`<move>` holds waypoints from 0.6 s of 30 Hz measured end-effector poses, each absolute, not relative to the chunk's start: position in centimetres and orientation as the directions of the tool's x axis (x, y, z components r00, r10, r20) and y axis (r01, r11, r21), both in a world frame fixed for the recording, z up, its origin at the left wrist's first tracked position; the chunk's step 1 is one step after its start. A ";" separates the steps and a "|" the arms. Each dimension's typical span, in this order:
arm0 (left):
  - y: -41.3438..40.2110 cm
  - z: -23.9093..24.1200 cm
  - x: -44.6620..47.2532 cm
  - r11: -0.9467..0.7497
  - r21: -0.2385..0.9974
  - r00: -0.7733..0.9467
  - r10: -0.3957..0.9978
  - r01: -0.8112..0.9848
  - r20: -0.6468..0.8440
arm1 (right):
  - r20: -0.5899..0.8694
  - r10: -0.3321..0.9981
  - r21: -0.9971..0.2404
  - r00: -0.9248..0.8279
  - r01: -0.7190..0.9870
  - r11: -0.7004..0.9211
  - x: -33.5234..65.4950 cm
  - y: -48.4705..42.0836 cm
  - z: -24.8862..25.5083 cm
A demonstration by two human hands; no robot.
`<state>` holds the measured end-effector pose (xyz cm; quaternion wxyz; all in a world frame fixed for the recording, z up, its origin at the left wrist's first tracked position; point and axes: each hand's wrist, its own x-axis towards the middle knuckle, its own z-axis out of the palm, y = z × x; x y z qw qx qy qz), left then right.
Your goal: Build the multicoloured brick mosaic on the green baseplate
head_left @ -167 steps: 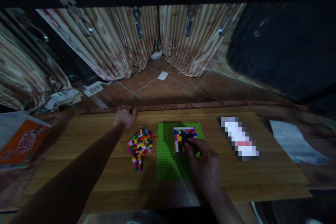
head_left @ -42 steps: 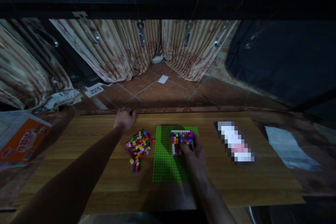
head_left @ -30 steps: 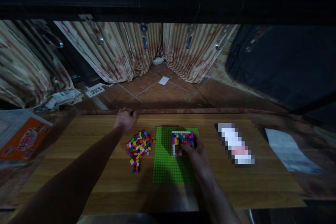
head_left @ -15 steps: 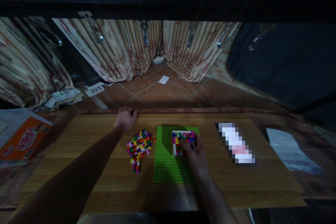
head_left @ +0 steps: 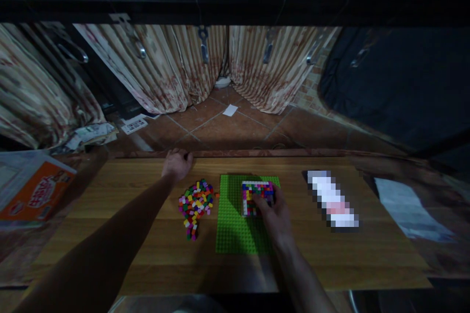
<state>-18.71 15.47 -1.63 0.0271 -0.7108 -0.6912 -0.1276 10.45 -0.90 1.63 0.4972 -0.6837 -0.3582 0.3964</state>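
A green studded baseplate [head_left: 235, 237] lies on the wooden table in front of me. On its upper part sits a square of small multicoloured toy bricks [head_left: 253, 187] with white bricks along its far and left edges. My right hand [head_left: 275, 212] is closed over the square's near right part, thumb on top and fingers at the right side, covering some bricks. Left of the baseplate is a pile of loose toy bricks [head_left: 196, 200]. Beyond that pile my left hand [head_left: 176, 164] rests at the table's far edge, fingers curled and partly hidden, with nothing seen in it.
A pixelated flat object [head_left: 332, 200] lies right of the baseplate on the wooden table [head_left: 154, 264]. Past the right edge is a whitish sheet [head_left: 411, 210]. A clear box with an orange label [head_left: 36, 193] stands at the left. Striped curtains [head_left: 169, 68] hang beyond the table.
The whole view has shifted very slightly. Both hands keep their places, the right one still on the brick square and the left one at the far edge.
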 end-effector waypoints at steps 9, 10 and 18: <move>15.2 -1.2 -18.5 -0.045 0.150 0.012 0.977 0.988 0.214 | -0.158 0.905 -0.966 0.396 0.128 -0.225 10.8 -1.0 1.3; 15.3 -1.2 -18.5 -0.039 0.148 0.007 0.977 0.988 0.213 | -0.154 0.905 -0.964 0.396 0.139 -0.225 10.8 -1.0 1.3; 15.1 -1.2 -18.4 -0.014 0.177 -0.024 0.977 0.984 0.213 | -0.182 0.878 -0.928 0.443 0.218 -0.302 10.7 -0.8 1.7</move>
